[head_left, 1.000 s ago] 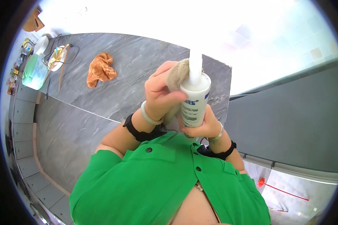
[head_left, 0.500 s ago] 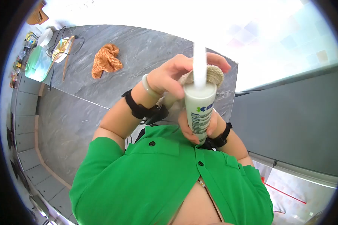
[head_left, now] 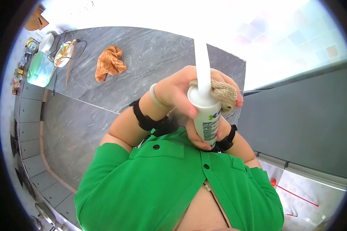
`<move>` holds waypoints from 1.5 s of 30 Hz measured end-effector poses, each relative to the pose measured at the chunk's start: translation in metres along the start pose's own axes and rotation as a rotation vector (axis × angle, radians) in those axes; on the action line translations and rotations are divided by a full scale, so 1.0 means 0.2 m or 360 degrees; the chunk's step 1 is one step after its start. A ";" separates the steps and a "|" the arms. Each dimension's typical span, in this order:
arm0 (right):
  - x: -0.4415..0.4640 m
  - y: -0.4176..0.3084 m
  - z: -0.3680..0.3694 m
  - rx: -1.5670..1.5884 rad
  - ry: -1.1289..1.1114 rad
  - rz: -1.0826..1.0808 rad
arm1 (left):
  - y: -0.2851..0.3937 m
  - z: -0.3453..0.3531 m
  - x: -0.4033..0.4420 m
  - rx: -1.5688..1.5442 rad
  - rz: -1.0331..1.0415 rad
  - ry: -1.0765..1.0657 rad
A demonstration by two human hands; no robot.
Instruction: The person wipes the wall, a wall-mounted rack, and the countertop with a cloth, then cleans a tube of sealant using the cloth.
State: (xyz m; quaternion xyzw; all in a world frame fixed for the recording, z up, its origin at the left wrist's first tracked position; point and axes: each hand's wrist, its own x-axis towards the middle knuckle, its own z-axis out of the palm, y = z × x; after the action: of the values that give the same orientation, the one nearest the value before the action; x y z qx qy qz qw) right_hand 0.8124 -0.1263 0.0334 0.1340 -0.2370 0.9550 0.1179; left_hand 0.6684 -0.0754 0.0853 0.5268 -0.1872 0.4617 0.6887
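Observation:
My left hand is wrapped round the upper end of a white bottle, pressing a beige towelling cloth against it. The bottle has green and blue print, and a long white spout points away from my body. Below, my right hand grips the lower part of the bottle, fingers on one side and thumb on the other. The bottle is held in front of my chest.
A crumpled orange-brown cloth lies on the grey marbled counter. At the far left are a light green translucent container, a white bowl, sticks and a dark cable. A grey panel stands at right.
My left hand and the cloth have shifted to the right and slightly down around the bottle's top. The bottle has tilted a little. My right hand keeps its hold.

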 end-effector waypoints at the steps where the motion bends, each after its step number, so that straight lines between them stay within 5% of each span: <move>1: -0.01 0.00 0.01 -0.0017 0.0028 -0.0021 | 0.00 0.02 -0.01 0.0003 -0.0063 0.0057; 10: -0.05 -0.16 -0.04 -0.0757 0.0087 0.0144 | 0.11 0.04 -0.10 0.0843 -0.0117 0.0459; 24: -0.04 -0.24 0.09 -0.2500 0.1385 -0.0441 | 0.15 0.15 -0.09 0.1644 0.0325 0.0930; 32: 0.03 -0.17 0.01 -0.3072 0.2113 -0.0502 | 0.06 0.19 -0.15 0.2332 0.0249 0.1117; 41: 0.05 -0.20 -0.01 -0.3667 0.2100 -0.0554 | 0.10 0.15 -0.11 0.3147 0.0425 0.1119; 45: 0.03 -0.21 0.01 -0.3539 0.2047 -0.0514 | 0.10 0.08 -0.15 0.3247 0.0420 0.1074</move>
State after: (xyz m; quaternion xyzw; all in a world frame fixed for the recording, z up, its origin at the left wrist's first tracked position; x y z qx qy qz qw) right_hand 0.8195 -0.0895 0.0539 -0.4889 -0.7813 0.1146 0.3708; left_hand 0.6403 -0.1024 0.0800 0.6731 0.4292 0.5915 -0.1135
